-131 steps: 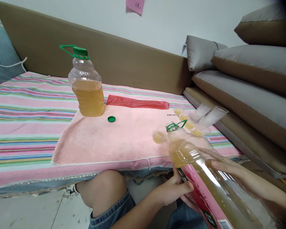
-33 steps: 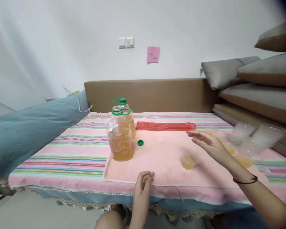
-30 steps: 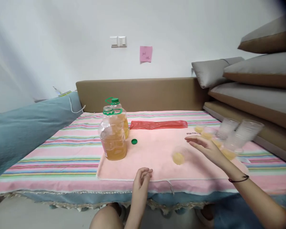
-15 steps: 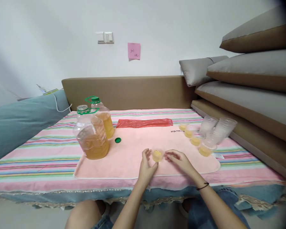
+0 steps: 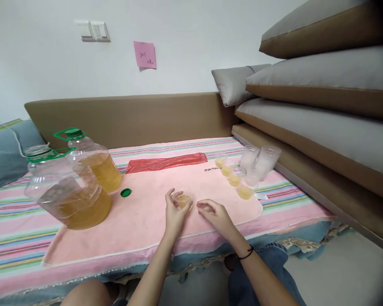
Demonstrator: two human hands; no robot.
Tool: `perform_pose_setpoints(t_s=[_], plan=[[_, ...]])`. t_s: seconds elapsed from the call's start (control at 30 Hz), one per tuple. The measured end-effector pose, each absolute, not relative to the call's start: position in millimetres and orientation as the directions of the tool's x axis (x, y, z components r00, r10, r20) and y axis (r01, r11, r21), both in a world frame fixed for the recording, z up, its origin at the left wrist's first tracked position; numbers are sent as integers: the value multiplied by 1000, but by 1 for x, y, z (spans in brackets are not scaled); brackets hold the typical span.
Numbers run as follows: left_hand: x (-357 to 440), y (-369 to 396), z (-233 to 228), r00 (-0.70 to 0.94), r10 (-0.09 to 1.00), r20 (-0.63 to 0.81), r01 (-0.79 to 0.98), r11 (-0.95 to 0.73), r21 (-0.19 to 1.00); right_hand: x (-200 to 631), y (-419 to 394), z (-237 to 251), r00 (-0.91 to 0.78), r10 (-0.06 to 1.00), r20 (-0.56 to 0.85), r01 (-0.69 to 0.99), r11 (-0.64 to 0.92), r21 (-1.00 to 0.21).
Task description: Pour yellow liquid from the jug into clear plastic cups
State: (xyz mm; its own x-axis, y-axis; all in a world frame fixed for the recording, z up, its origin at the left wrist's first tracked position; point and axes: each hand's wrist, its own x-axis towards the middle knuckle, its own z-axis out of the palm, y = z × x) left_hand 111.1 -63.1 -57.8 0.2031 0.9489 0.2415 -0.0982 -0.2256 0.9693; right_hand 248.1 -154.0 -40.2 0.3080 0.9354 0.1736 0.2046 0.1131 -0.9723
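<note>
Since half a second ago: the small cup (image 5: 183,199) sits where it did on the pink towel (image 5: 140,216), but the left hand (image 5: 174,212) now curls against it, while the right hand (image 5: 215,212) has slid a little away to the right; the view has swung right, pushing the bottles to the left edge.
Cup, position: near the front middle of the towel on the striped bed cover (image 5: 15,221), apart from the other filled cups.
Cup, handling: thin clear plastic, part-filled with yellow liquid; judged light, soft-walled and easy to crush or spill, the walls possibly slick. Best taken gently around the side wall, kept upright.
Left fingers: loosely curved, half open, thumb and fingertips against the cup's left side; a light touch, and whether they truly grip it cannot be told.
Right fingers: relaxed and partly bent, resting on the towel just right of the cup, holding nothing.
Far right: a row of filled cups (image 5: 234,180) and a stack of empty cups (image 5: 258,163) lying tilted.
Left: an open bottle (image 5: 67,191) and behind it a capped bottle (image 5: 95,161), both holding yellow liquid; a loose green cap (image 5: 125,192) beside them.
Far middle: a red plastic bag (image 5: 166,162) lying flat.
</note>
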Motion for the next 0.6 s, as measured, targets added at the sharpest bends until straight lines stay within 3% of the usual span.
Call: perform_pose_setpoints(t_s=[0.37, 0.6], plan=[[227, 13, -35, 338, 919, 202, -149, -160, 976, 275, -156, -26, 494, 858, 138, 106, 99, -989], [281, 62, -32, 417, 902, 107, -124, -60, 990, 278, -154, -19, 472, 880, 49, 59, 24, -998]])
